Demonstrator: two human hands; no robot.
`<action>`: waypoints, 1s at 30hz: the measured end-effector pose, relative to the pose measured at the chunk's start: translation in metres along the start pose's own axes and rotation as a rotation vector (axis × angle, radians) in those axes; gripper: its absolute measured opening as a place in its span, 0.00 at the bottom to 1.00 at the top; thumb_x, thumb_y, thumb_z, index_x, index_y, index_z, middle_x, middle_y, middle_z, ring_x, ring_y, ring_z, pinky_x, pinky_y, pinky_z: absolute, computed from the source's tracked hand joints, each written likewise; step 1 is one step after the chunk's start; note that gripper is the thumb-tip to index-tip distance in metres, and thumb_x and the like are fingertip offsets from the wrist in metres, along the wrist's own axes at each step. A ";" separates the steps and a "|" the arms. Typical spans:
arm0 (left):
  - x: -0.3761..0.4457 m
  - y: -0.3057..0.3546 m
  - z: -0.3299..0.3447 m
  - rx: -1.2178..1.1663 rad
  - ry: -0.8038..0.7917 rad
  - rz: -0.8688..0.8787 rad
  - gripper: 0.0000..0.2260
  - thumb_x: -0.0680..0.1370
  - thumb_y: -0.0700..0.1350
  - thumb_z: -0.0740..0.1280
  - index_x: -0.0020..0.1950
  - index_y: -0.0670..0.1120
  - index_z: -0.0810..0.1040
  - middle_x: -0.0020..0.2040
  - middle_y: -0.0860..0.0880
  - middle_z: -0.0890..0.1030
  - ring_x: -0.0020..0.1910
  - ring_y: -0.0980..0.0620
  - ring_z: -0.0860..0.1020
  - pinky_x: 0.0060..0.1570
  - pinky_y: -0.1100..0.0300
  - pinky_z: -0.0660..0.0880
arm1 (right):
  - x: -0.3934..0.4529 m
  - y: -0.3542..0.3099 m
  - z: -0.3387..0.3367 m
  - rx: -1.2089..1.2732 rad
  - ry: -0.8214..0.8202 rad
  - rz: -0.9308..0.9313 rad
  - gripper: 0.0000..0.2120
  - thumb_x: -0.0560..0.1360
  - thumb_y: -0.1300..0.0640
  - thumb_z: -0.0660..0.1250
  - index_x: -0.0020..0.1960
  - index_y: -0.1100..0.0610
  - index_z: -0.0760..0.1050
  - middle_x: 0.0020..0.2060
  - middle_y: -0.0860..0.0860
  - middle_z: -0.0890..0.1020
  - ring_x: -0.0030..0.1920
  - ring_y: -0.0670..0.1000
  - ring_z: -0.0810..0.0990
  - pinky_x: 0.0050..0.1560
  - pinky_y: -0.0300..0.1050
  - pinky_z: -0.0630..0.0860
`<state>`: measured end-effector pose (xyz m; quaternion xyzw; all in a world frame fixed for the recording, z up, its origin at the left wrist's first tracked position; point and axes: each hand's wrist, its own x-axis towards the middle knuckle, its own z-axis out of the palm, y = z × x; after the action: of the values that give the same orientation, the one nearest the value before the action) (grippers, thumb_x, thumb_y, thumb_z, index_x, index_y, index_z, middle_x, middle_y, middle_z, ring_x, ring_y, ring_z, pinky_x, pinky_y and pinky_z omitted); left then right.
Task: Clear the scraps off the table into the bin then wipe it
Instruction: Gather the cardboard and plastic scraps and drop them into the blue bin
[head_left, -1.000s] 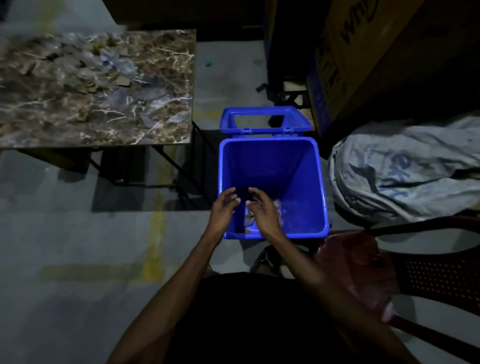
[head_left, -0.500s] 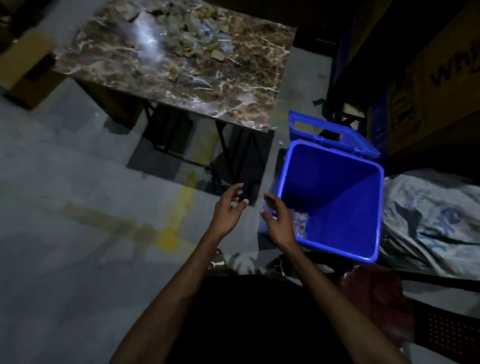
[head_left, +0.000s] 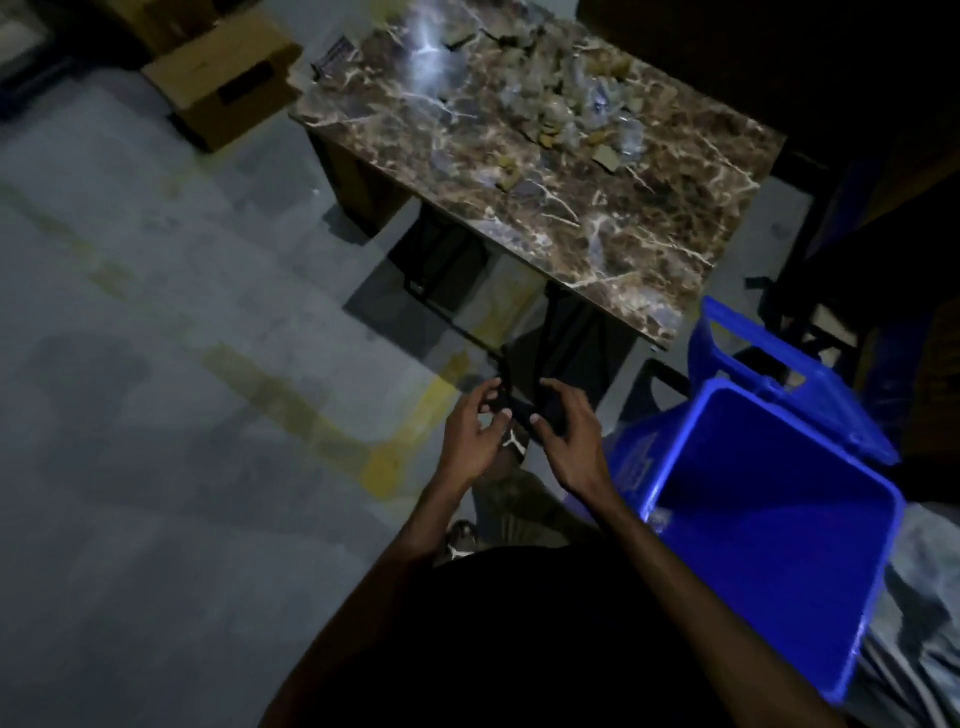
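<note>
Fingers (head_left: 491, 410) loosely curled, both hands w/o scraps (head_left: 582, 117).

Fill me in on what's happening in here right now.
A person is clearing scraps off a marble-patterned table into a blue bin on the floor beside it. Right now both hands are empty: the left hand and right hand hover over the floor between bin and table. Plenty of scraps remain on the tabletop, and wiping has not started.
</note>
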<state>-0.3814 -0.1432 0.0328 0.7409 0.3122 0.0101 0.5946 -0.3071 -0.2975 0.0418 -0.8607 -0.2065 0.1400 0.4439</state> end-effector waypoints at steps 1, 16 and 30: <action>0.013 0.001 -0.004 0.014 0.015 -0.001 0.19 0.82 0.41 0.69 0.73 0.48 0.75 0.67 0.49 0.78 0.59 0.55 0.77 0.52 0.70 0.72 | 0.017 0.000 0.005 0.000 -0.020 -0.009 0.22 0.77 0.59 0.70 0.70 0.61 0.75 0.64 0.53 0.77 0.64 0.43 0.73 0.68 0.34 0.68; 0.248 0.101 -0.042 0.034 0.161 -0.052 0.19 0.82 0.42 0.70 0.73 0.47 0.74 0.66 0.46 0.78 0.60 0.54 0.77 0.51 0.78 0.70 | 0.298 -0.032 0.008 0.057 -0.240 -0.064 0.22 0.80 0.53 0.68 0.72 0.59 0.71 0.65 0.56 0.74 0.66 0.55 0.74 0.65 0.52 0.73; 0.428 0.114 -0.039 0.043 -0.084 -0.300 0.10 0.79 0.35 0.65 0.55 0.47 0.80 0.50 0.41 0.84 0.40 0.48 0.82 0.41 0.53 0.80 | 0.417 0.001 0.007 0.106 -0.089 0.309 0.19 0.78 0.51 0.65 0.65 0.59 0.77 0.59 0.54 0.78 0.53 0.47 0.80 0.52 0.36 0.76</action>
<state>-0.0010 0.0831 -0.0069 0.6982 0.3943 -0.1167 0.5859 0.0552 -0.0937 0.0128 -0.8505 -0.0836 0.2552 0.4523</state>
